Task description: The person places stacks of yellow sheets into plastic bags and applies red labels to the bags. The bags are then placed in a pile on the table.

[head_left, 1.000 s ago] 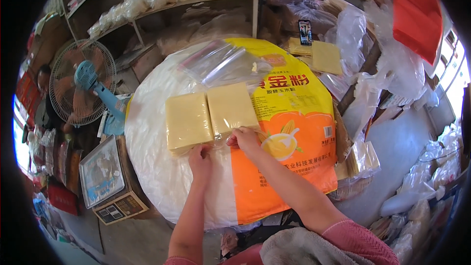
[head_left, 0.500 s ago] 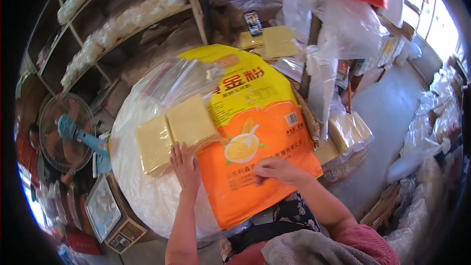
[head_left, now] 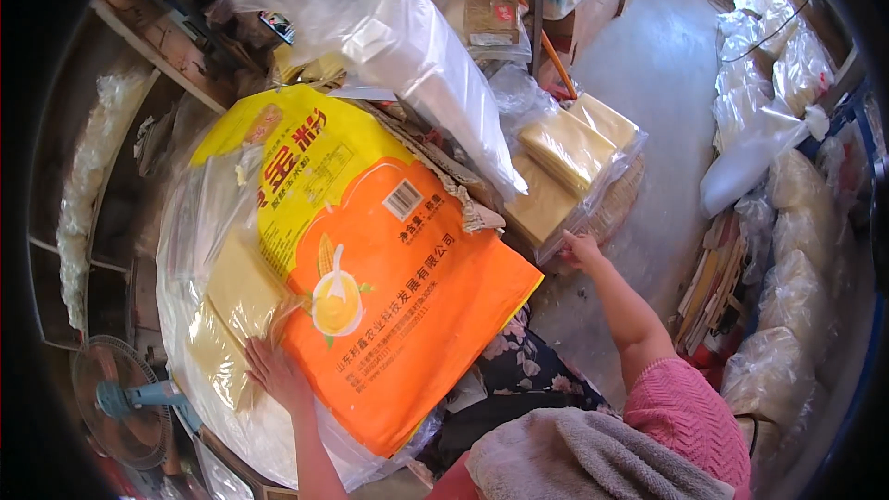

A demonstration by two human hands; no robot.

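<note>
My left hand [head_left: 271, 372] lies with its fingers stretched out on the near edge of pale yellow stacks of sheets [head_left: 243, 292] in clear plastic. They rest at the left on a round surface under white plastic [head_left: 176, 255]. Beside them a yellow and orange printed sack [head_left: 407, 287] is spread flat. My right hand [head_left: 581, 250] reaches out to the right, its fingertips at the near corner of other wrapped pale yellow stacks [head_left: 567, 148]. Its fingers look extended; I see nothing held in them. Clear plastic bags [head_left: 199, 190] lie beyond the left stacks.
A long white plastic-wrapped bundle [head_left: 435, 74] stands between the sack and the right stacks. An orange pole [head_left: 556, 65] leans behind those. At left are a fan [head_left: 120, 403] and shelving. Bulky plastic bags [head_left: 787, 287] line the right side, near flattened cardboard [head_left: 708, 268].
The view has turned to the right. My right hand has moved from over the sack out to the wrapped stacks at the right. My left hand stays on the left stacks.
</note>
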